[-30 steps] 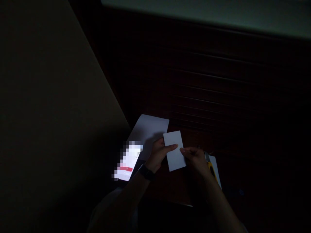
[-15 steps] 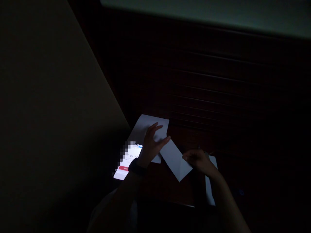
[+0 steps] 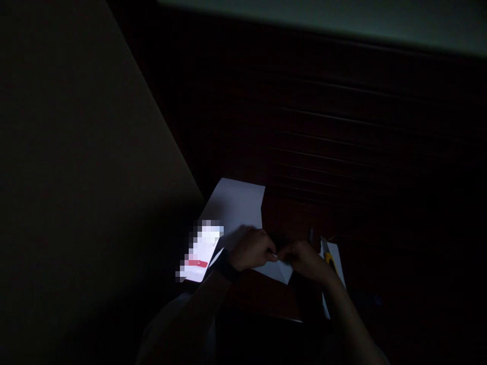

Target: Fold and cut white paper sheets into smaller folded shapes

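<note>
A folded white sheet of paper (image 3: 271,271) lies low over the dark table between my hands, its pointed lower corner showing. My left hand (image 3: 254,248), with a dark band on the wrist, is closed, its thumb and fingers pinching the paper's upper edge. Right beside it, my right hand (image 3: 306,259) has curled fingers closed on the same paper near its right side. The fingertips almost meet, and dim light partly hides how the paper sits between them.
A larger white sheet (image 3: 239,205) lies behind my left hand. Left of that hand is a lit phone (image 3: 200,258). By my right wrist, a yellow utility knife (image 3: 328,257) rests on white paper (image 3: 338,256). A slim dark object (image 3: 311,234) stands near it. Slatted dark wood (image 3: 323,116) rises behind.
My left hand has gone from spread fingers to a pinch, moving down and right toward my right hand. The paper has shifted slightly, and the utility knife has come into view.
</note>
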The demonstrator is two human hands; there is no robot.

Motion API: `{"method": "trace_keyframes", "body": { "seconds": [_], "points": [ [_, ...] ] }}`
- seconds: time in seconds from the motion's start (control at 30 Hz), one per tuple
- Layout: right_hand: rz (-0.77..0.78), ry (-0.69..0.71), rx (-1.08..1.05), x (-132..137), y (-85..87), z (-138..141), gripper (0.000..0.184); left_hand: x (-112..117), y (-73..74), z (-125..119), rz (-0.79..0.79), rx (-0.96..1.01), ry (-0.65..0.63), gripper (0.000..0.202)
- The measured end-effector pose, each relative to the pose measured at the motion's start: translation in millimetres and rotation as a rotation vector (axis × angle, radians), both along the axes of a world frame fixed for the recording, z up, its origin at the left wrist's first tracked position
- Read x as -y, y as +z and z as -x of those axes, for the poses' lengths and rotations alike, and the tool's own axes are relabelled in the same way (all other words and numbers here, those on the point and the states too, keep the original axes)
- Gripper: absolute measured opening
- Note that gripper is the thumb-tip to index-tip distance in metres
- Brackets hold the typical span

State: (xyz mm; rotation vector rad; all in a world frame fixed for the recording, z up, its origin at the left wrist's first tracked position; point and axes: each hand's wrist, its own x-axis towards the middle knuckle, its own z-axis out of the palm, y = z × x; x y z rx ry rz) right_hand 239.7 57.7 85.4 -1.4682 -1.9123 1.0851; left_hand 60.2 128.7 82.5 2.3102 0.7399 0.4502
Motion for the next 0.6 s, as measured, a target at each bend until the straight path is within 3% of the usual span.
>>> {"method": "trace_keyframes", "body": {
  "seconds": [0.2,0.4,0.6],
  "points": [
    [0.057,0.025,-0.035,2.9,3.9,-1.7,0.027,3.4,-0.1,-0.8,0.119,-0.05,-0.096,0.009],
    [0.098,-0.044,-0.008,4.3,3.6,-9.6,0.028,-2.4,13.1,5.2,0.212,-0.002,-0.016,0.006],
    [0.031,-0.139,0.046,5.6,6.4,-25.7,0.026,-11.1,15.0,13.7,0.257,-0.041,0.047,0.006]
  ]
}}
